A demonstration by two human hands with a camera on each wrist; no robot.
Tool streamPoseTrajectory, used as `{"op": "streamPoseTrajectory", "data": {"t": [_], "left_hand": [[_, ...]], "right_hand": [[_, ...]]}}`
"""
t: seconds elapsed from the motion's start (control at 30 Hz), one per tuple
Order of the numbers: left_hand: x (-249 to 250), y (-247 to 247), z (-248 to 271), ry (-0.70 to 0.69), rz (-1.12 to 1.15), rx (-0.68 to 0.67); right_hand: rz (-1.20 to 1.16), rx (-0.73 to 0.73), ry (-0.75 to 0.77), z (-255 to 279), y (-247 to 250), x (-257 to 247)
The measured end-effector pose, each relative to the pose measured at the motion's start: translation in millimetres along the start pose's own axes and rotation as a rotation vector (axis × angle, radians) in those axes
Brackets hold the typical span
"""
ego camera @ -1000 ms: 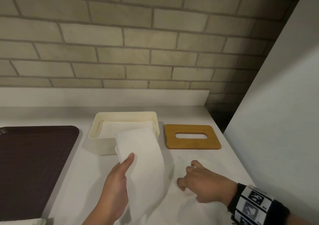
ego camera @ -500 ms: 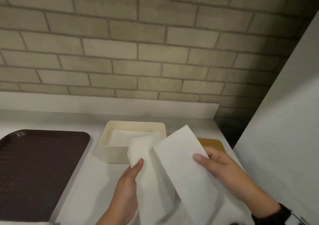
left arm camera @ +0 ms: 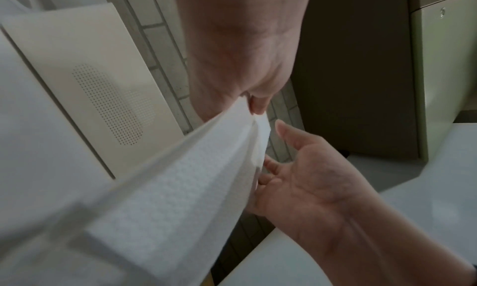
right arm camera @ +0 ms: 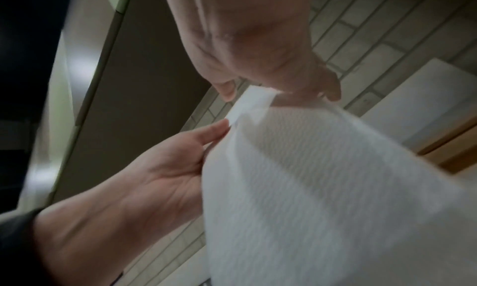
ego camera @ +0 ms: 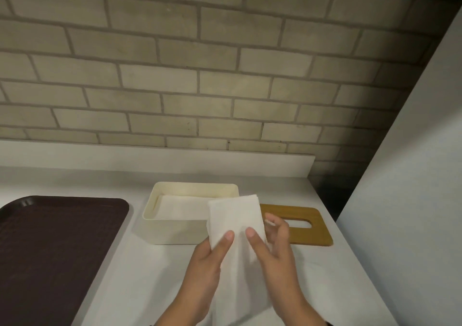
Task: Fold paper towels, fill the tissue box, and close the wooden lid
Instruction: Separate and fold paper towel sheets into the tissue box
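Observation:
Both hands hold one folded white paper towel [ego camera: 235, 218] upright above the counter, just in front of the cream tissue box [ego camera: 175, 233]. My left hand [ego camera: 220, 245] pinches its lower left, thumb on the front. My right hand [ego camera: 265, 240] pinches its right side, thumb in front and fingers behind. The box is open, with white towels [ego camera: 182, 207] lying flat inside. The wooden lid [ego camera: 317, 235] with its oval slot lies flat to the right of the box. In the left wrist view the towel [left arm camera: 193, 178] runs between the left thumb and the right hand [left arm camera: 309, 178].
A dark brown tray [ego camera: 55, 250] lies on the white counter [ego camera: 150, 275] to the left of the box. A brick wall stands behind, and a pale panel [ego camera: 412, 175] rises at the counter's right edge.
My right hand picked up the towel's right half and folded it over onto the left half. Both hands now hold the narrower towel, raised closer to the box.

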State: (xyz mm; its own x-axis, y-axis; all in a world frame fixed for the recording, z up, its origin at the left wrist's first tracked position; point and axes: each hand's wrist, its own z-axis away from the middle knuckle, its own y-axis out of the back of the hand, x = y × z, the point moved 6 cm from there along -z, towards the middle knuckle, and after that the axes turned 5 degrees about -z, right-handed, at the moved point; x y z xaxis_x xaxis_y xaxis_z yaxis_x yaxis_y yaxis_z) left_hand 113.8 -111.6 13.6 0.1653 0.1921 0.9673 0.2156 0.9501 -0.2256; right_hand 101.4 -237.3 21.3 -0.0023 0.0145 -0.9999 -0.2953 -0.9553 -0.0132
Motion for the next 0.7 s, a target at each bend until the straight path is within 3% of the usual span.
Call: {"op": "streamPoseTrajectory", "data": {"t": [0.13, 0.23, 0.37, 0.5, 0.7], "left_hand": [[-1, 18, -11, -0.175, -0.252, 0.2], [-8, 28, -12, -0.187, -0.316, 0.366], [-12, 27, -15, -0.222, -0.242, 0.394], [-4, 20, -17, -0.257, -0.155, 0.304], [-33, 20, -22, -0.109, -0.172, 0.32]], "right_hand": [[-0.152, -0.043, -0.101, -7, 2, 9], [-0.186, -0.002, -0.094, -7, 0, 14], [-0.149, 0.016, -0.014, -9, -2, 9], [-0.199, -0.021, 0.088, -10, -1, -1], [-0.108, 0.03, -0.025, -5, -5, 41]]}}
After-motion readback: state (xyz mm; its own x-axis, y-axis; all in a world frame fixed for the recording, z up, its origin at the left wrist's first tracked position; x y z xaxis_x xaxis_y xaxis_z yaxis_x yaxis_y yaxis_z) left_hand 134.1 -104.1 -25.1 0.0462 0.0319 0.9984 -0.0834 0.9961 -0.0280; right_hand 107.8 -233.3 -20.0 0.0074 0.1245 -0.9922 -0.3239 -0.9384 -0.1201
